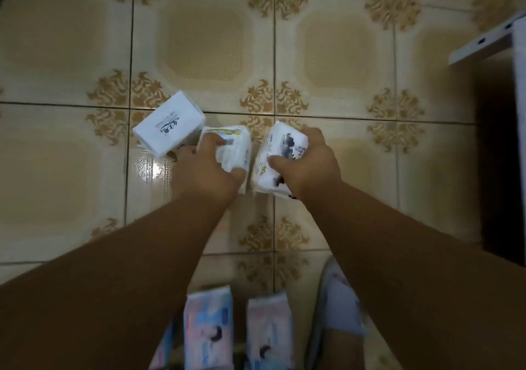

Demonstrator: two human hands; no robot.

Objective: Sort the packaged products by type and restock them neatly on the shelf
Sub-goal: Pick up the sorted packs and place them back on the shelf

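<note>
Print on all packs is too blurred to read; left hand [206, 170] grips the yellow-marked pack [232, 147], right hand [306, 164] the black-printed pack [280, 150].

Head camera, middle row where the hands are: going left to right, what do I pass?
Plain white pack → left hand gripping the yellow-marked pack → right hand gripping the black-printed pack → white shelf edge at far right.

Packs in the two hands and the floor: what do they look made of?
Pack in the left hand and pack in the right hand: printed soft plastic film, probably; it dents under each grip. Floor: glazed ceramic tile, likely; grout lines and a bright glare.
</note>
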